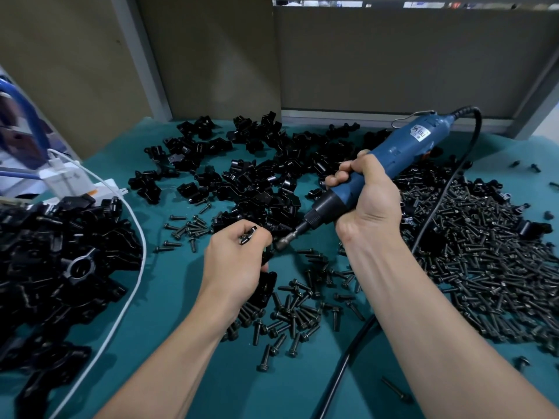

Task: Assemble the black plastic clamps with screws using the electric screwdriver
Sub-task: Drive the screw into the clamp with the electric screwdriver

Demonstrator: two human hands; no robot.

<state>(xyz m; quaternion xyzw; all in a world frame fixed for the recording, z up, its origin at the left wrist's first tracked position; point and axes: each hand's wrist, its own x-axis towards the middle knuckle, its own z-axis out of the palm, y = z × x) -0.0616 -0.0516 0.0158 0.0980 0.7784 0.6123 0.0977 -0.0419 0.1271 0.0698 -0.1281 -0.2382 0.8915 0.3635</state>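
my left grip (239, 258) is curled round a black clamp (248, 235), most of it hidden under my fingers, over the middle of the teal desk (181, 373). my right grip (366, 195) is wrapped tight round the barrel of the blue screwdriver (393, 152), which slants down to the left so that its bit (284, 238) meets the clamp just beside my left fingertips; whether it sits on a screw i cannot tell. behind my hands lies a heap of clamps (257, 170), spread across the back of the desk. screws (484, 267) are piled thick to the right of my right arm, with more scattered between and in front of my wrists. at the far left sits a pile of black parts (60, 267), with a white cable (133, 285) curving along its edge. the screwdriver's black cord (341, 373) loops from its rear, over the screws and under my right forearm.
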